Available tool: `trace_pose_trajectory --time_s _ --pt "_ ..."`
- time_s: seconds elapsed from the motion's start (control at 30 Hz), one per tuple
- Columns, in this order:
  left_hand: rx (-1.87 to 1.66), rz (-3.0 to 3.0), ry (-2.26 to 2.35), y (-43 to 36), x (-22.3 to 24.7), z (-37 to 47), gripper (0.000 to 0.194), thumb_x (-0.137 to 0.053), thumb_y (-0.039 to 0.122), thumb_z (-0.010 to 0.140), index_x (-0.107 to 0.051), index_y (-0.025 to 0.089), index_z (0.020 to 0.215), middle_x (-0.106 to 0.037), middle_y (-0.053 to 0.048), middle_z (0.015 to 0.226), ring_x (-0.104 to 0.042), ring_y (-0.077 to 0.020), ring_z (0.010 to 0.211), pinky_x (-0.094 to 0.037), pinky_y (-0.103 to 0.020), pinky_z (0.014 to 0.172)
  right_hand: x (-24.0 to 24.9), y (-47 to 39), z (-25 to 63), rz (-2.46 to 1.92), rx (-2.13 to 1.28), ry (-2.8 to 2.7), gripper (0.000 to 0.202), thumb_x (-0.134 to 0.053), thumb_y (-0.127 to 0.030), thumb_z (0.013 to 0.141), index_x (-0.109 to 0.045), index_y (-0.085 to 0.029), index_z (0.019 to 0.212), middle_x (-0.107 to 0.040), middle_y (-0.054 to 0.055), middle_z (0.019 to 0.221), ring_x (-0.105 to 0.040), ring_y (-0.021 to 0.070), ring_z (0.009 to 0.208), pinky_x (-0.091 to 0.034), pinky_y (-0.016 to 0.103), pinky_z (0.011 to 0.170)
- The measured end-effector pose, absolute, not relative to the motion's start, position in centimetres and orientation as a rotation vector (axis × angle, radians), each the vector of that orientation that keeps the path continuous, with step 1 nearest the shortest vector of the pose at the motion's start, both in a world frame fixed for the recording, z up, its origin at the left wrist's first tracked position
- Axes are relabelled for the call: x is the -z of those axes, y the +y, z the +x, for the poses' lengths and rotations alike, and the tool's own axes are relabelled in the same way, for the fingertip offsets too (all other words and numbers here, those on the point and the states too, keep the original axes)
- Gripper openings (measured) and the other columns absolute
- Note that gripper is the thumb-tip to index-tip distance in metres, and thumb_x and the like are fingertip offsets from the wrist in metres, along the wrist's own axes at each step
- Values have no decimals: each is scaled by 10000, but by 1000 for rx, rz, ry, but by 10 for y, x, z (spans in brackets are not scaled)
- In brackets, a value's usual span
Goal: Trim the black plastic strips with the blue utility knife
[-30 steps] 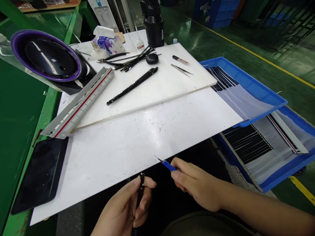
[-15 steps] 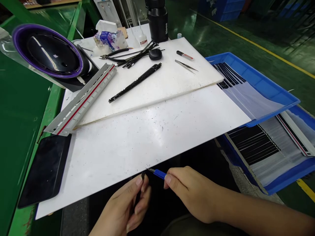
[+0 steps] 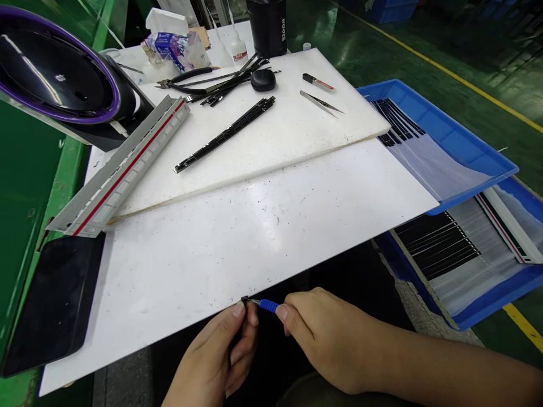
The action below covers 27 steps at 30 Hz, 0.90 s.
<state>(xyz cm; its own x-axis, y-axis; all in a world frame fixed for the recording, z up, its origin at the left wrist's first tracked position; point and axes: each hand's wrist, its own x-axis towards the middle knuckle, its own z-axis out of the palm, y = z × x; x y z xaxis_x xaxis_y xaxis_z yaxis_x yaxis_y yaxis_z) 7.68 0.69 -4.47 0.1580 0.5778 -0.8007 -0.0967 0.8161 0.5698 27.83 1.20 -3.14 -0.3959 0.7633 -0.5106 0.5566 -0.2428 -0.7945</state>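
Between the thumb and fingers of my left hand [image 3: 223,347] is a thin black strip [image 3: 245,299], its end showing above the fingertips at the white table's near edge. My right hand [image 3: 318,333] is closed round a blue-handled craft knife [image 3: 268,305]. The knife's metal tip points left and meets the end of the strip; whether it cuts into it is too small to tell. Most of the strip is hidden by my left fingers.
On a white foam board [image 3: 292,135] lie black strips [image 3: 224,134], tweezers [image 3: 320,103], pliers [image 3: 186,76] and a black case [image 3: 263,79]. A metal rail [image 3: 127,169] leans at left above a black tablet [image 3: 53,299]. Blue trays [image 3: 458,152] stand at right.
The knife tip has come down and left to the strip's end. Less of the strip shows above my left fingers. The camera view has shifted slightly, moving the table items left and up.
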Motion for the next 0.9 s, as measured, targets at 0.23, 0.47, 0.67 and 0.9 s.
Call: trace_pose_trajectory --time_s 0.23,0.47,0.67,0.9 --pt "-517 377 1291 6 47 75 362 -630 527 876 -624 188 750 -368 71 549 -220 -49 436 -212 -168 388 29 11 279 -1640 -1670 -1850 437 -300 -430 1059 -542 -202 774 -621 3 707 -537 133 613 -347 266 552" --pt "-536 310 1242 7 50 74 357 -683 534 829 -587 206 727 -367 76 535 -189 -47 429 -185 -168 378 29 13 281 -1664 -1702 -1792 456 -299 -439 1061 -591 -204 802 -665 20 754 -618 156 718 -402 261 613" --pt "-493 368 1321 8 50 72 414 -721 597 771 -590 206 727 -348 81 534 -189 -50 443 -176 -171 385 28 16 278 -1632 -1674 -1848 429 -325 -419 1050 -529 -201 743 -602 -9 668 -525 119 586 -346 243 524" --pt "-494 402 1362 9 43 78 451 -731 612 759 -570 195 701 -354 78 557 -199 -49 465 -170 -167 401 23 19 279 -1652 -1569 -2006 411 -326 -395 1041 -533 -200 745 -607 7 662 -534 136 566 -330 266 524"
